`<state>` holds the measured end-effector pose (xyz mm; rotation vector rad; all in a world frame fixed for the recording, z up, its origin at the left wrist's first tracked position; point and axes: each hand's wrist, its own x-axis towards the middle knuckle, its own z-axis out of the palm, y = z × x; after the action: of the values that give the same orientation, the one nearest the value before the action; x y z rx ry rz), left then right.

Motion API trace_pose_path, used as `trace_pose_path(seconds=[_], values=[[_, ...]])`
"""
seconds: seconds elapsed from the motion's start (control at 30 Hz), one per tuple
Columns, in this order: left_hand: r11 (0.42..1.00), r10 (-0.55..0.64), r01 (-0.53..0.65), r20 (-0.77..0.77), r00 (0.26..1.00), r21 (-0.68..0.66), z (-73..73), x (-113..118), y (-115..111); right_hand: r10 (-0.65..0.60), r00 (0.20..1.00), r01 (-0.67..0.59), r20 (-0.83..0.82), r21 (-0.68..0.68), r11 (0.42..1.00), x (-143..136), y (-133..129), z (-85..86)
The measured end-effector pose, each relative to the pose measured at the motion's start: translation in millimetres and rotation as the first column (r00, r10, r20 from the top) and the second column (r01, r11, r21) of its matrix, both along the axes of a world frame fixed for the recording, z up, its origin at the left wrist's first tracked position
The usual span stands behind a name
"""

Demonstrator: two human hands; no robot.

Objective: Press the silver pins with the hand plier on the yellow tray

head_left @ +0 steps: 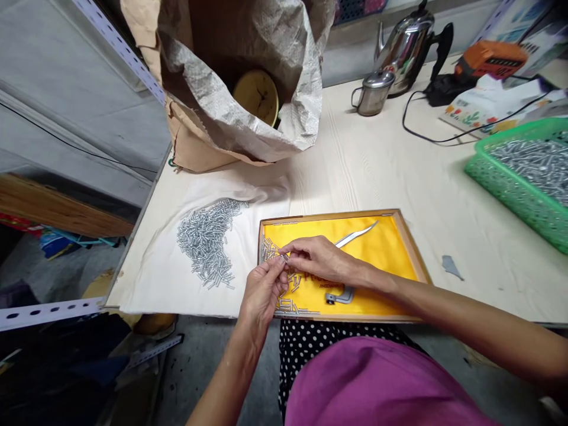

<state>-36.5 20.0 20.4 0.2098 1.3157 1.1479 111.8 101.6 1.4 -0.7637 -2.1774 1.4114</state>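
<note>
My left hand (262, 290) is closed in a pinch over the left side of a shallow tray (412, 248) lined with yellow cloth. Small metal springs show between its thumb and fingertips. Meeting it there, my right hand (317, 257) has its thumb and forefinger closed on the same springs; how many they hold is hidden. Loose springs (296, 283) lie in the tray under and around the fingers. A pointed silver tool (357, 234), partly covered by my right hand, rests on the yellow cloth. Near my right wrist lies a C-shaped metal tool (341, 296).
Left of the tray, a heap of springs (208, 242) lies on white cloth (155, 278). Behind stands an open paper sack (199, 142). A green basket (497, 177) of metal pieces is at right. A metal cup (375, 94) and kettle (406, 53) stand at the back.
</note>
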Motion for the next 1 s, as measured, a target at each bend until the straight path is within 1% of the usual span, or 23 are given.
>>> trace_pose_path(seconds=[0.1,0.23,0.37,0.5,0.6,0.7,0.8,0.9,1.0], values=[[1.0,-0.02,0.02,0.023,1.0,-0.005,0.1,0.3,1.0,0.0,1.0,0.0,-0.017,-0.048,0.999,2.6,1.0,-5.6],[1.0,-0.017,0.018,0.086,0.996,-0.017,0.8,1.0,2.4,-0.021,0.995,0.01,-0.094,-0.119,0.993,7.1,1.2,-12.7],[1.0,-0.015,0.018,0.143,0.99,-0.016,0.3,1.2,2.9,-0.018,0.987,-0.007,-0.162,-0.152,0.988,10.4,0.2,-15.9],[1.0,-0.012,0.015,0.125,0.992,-0.019,-0.5,1.5,2.8,-0.017,0.975,-0.037,-0.221,-0.236,0.971,9.7,-1.6,-20.5],[0.999,-0.029,0.032,0.103,0.994,-0.024,0.2,1.9,3.3,-0.052,0.974,-0.009,-0.221,-0.268,0.963,8.4,-3.1,-24.4],[0.998,-0.06,0.063,0.093,0.994,-0.026,1.5,2.3,4.2,-0.068,0.977,0.012,-0.203,-0.264,0.964,8.7,-3.4,-26.4],[0.997,-0.068,0.07,0.097,0.993,-0.023,2.8,3.4,4.9,-0.063,0.981,0.018,-0.185,-0.232,0.973,10.7,-1.7,-26.5],[0.997,-0.072,0.075,0.099,0.992,-0.023,4.9,5.0,5.9,-0.044,0.983,0.008,-0.181,-0.194,0.981,13.1,1.2,-25.9],[0.995,-0.087,0.09,0.085,0.993,-0.032,7.4,6.5,7.4,-0.02,0.983,-0.014,-0.182,-0.186,0.982,15.1,3.7,-25.5]])
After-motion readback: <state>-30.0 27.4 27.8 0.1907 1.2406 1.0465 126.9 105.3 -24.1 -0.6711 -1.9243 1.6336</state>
